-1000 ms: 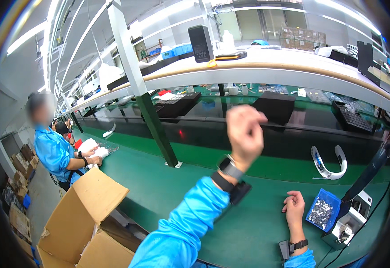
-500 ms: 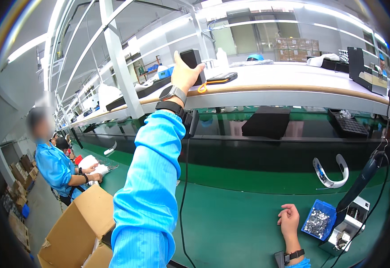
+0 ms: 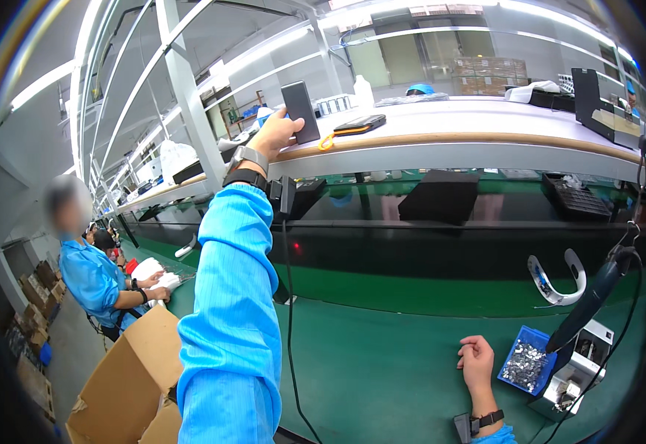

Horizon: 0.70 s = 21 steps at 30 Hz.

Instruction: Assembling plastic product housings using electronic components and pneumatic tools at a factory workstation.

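Note:
My left arm in a blue sleeve reaches up to the raised white shelf. There my left hand is closed on the side edge of a black slab-shaped device, thumb across its front, other fingers partly hidden behind it. The device stands upright, tilted a little, at the shelf's front edge. Just to its right lies a dark phone-like device with an orange-yellow strap. My right hand rests on the green table, fingers loosely bent and nothing seen in them. Beside it is a blue bin of small metal parts.
A dark hand tool hangs by a hook over a metal device at the right. A white curved piece lies on the green strip. An open cardboard box stands lower left, near a co-worker in blue. A black cable crosses the table.
My left hand and the black device have moved left along the shelf, and more of the device's front now shows. The white curved piece has shifted slightly right. My right hand stays in place.

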Available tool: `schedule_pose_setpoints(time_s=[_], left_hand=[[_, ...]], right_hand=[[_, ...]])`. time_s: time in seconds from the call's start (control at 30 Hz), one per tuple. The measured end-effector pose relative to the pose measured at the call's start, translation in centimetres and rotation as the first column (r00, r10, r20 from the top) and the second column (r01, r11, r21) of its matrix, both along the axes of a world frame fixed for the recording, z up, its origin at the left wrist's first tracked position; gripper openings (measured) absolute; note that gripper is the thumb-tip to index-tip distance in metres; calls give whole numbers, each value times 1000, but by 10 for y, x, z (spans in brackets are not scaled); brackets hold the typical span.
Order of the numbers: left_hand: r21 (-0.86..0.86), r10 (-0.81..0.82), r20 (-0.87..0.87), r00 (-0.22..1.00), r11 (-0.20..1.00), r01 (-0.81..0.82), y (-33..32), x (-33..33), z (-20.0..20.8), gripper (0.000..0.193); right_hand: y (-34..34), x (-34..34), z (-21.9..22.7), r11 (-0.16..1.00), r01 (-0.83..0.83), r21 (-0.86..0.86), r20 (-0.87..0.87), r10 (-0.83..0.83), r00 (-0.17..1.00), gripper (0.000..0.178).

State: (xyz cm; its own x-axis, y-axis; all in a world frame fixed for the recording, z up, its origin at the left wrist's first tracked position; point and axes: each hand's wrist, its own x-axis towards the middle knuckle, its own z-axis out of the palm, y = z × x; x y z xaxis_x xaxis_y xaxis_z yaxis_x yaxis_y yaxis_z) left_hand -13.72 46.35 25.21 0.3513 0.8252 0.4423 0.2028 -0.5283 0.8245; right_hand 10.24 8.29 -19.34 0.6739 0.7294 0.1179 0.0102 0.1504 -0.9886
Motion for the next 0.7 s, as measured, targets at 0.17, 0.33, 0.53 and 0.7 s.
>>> schedule_pose_setpoints(time_s=[0.17,0.33,0.53,0.7], left_hand=[[166,67,33,997,983,-72,8,-4,-5,39],[481,250,93,964,836,-264,16,12,-15,68],[538,227,29,973,817,-206,37,-9,-13,65],[232,-7,135,991,972,-25,31,-4,-17,38]], right_hand=[[0,-1,1,1000,12,20,-16,-12,1000,16],[1,0,-4,1000,-8,1,2,8,1000,16],[3,-9,8,999,2,44,-28,-1,1000,25],[0,-1,4,1000,11,19,-31,-10,999,27]])
